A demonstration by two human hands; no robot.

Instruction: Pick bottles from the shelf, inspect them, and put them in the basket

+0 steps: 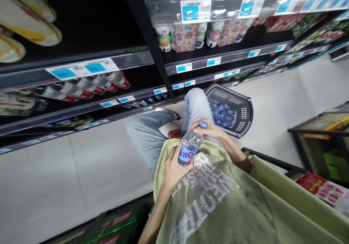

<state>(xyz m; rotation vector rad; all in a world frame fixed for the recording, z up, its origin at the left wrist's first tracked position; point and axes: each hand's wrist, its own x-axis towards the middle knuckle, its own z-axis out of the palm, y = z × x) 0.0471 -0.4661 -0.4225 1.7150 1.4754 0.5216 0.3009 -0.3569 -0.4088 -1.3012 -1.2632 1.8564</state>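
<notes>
A clear plastic water bottle with a blue and pink label and a purple-blue cap is held tilted in front of my shirt. My left hand is wrapped around its lower part, beside the label. Up at the neck, my right hand has its fingers closed around the bottle just below the cap. The cap is on the bottle. Beyond my right knee, a dark grey shopping basket stands on the floor, holding several bottles with similar blue caps.
Black store shelves with price tags run across the front, carrying rows of drink bottles and small character bottles. Low display stands are behind me, with green cartons and red packs. Another rack stands at right.
</notes>
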